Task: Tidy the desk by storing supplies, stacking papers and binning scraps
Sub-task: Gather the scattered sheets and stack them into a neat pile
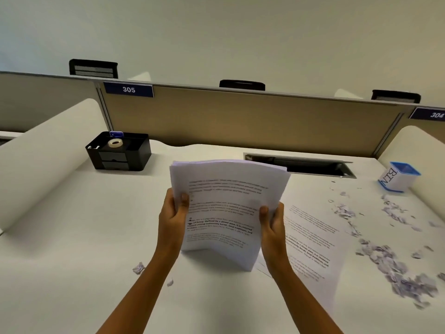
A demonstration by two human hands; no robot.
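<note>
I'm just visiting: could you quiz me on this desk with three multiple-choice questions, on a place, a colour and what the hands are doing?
1. Where is the roll of tape?
A) in the black organiser
B) on a chair
C) on a keyboard

2. What colour is the rim of the box marked BIN?
A) red
B) blue
C) green

3. How is the paper stack held?
A) gripped at both sides
B) pinched at one corner only
C) lying flat, untouched

Answers:
1 A, it sits in the organiser's top tray.
2 B, its rim shows blue.
3 A, the left hand and right hand each grip a side edge.
</note>
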